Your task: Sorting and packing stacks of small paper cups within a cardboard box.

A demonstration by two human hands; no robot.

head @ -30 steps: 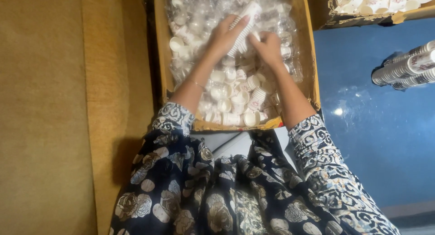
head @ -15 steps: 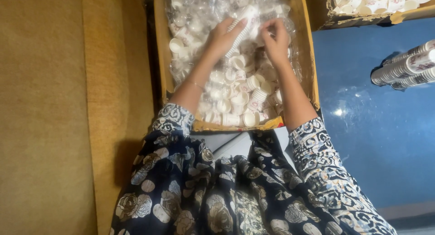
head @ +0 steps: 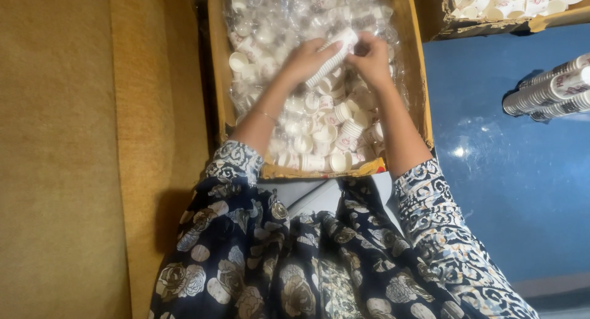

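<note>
A cardboard box (head: 215, 61) lined with clear plastic holds several small white paper cups (head: 332, 137). My left hand (head: 304, 59) grips a short nested stack of white cups (head: 337, 51), held slanted above the pile. My right hand (head: 372, 58) meets the stack at its upper end, fingers curled around it. Both forearms reach into the box from the patterned dark sleeves below.
A second cardboard box (head: 491, 24) with more cups sits at the top right. Long nested cup stacks (head: 550, 91) lie on the blue surface (head: 504, 190) at the right. A tan floor or mat (head: 74, 153) runs along the left. My patterned dress fills the bottom.
My right hand went up into the cups at the far part of the box and came back to the stack. My left hand kept hold of the stack.
</note>
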